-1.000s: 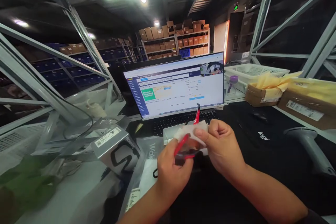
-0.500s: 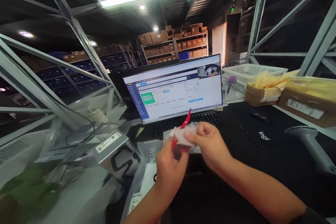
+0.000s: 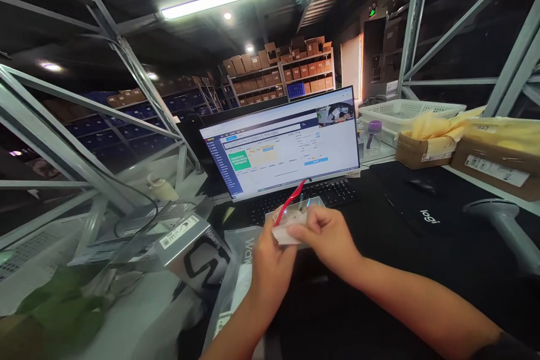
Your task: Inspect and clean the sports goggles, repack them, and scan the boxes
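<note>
Both my hands meet in front of the keyboard (image 3: 295, 198). My left hand (image 3: 270, 267) grips a pair of red-framed glasses (image 3: 291, 199), one red temple sticking up toward the monitor (image 3: 280, 143). My right hand (image 3: 331, 239) pinches a small white cloth (image 3: 287, 230) against the glasses; the lenses are mostly hidden by cloth and fingers. A black desk mat (image 3: 430, 219) lies under and to the right of my arms.
A grey product box (image 3: 192, 244) and plastic bags (image 3: 236, 270) lie at my left. A barcode scanner (image 3: 504, 225) stands at right. Cardboard boxes with yellow bags (image 3: 426, 143), a white basket (image 3: 405, 112) and a mouse (image 3: 417, 184) sit behind. Metal rack struts flank both sides.
My hands moved slightly away from me toward the keyboard. The red temple tilted from upright to leaning right, and the cloth slid lower over the glasses.
</note>
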Demonstrator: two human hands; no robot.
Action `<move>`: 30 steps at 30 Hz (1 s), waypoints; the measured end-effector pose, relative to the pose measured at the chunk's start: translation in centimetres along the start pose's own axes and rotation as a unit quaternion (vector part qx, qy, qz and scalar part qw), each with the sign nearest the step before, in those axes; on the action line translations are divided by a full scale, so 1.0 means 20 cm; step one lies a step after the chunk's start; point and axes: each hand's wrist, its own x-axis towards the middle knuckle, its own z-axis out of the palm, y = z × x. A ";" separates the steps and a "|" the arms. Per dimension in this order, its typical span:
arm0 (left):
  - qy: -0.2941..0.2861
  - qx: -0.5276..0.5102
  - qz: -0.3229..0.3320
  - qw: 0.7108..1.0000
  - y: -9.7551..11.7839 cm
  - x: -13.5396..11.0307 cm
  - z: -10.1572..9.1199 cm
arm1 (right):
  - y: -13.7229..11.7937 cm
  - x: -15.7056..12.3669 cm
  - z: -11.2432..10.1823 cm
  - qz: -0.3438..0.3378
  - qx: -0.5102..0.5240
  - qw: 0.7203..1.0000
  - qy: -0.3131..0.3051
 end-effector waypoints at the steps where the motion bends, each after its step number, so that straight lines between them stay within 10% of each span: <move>1: -0.003 0.006 0.008 1.000 0.00 -0.01 0.01 | -0.03 0.02 -0.02 0.044 0.048 0.998 0.002; 6: 0.024 0.075 0.052 0.996 -0.01 -0.03 0.05 | -0.10 0.10 -0.07 0.154 0.213 0.964 0.039; 15: 0.023 0.022 0.022 0.999 -0.02 0.00 -0.03 | 0.03 -0.06 0.05 -0.074 -0.052 0.996 0.016; 22: 0.003 0.043 0.088 0.995 -0.04 -0.02 0.00 | -0.10 0.07 -0.08 0.133 0.181 0.974 0.034; 30: -0.033 0.041 0.046 0.998 -0.03 0.02 -0.04 | -0.06 0.15 -0.12 0.151 0.204 0.967 0.030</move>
